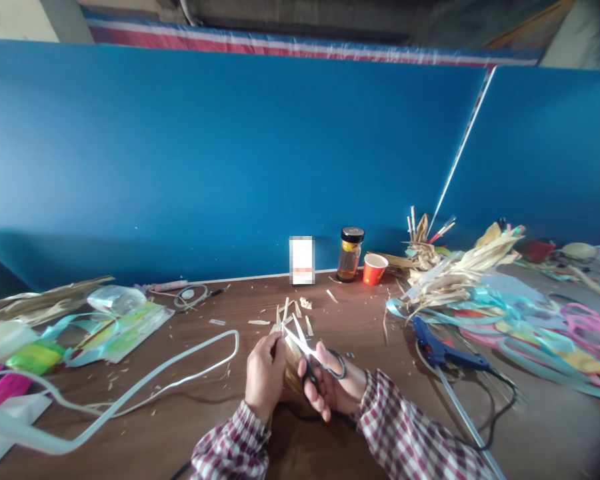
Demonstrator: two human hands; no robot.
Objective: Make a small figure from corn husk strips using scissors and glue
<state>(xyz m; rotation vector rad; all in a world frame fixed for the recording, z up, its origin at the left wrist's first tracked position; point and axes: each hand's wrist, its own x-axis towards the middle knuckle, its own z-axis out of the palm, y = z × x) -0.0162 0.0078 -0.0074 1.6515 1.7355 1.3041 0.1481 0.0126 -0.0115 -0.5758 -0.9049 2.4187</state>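
Observation:
My right hand (333, 387) grips a pair of scissors (304, 341) by its black handles, with the blades spread and pointing up and away from me. Just left of them, my left hand (267, 373) is closed, pinching a pale strip of dried husk (285, 312) between thumb and fingertips. The blades are close to this strip; whether they touch it I cannot tell. A tan, glossy bundle (293, 373) lies between the two hands, partly hidden by them. Small husk scraps (306, 304) are scattered on the table beyond the fingers.
A dark-lidded jar (351, 257) and a red paper cup (375, 270) stand by the blue partition (260, 160). At right lie a blue glue gun (445, 350), dried husks (460, 277) and coloured ribbons (530, 353). A white looped tube (170, 363) and plastic packets (135, 330) occupy the left.

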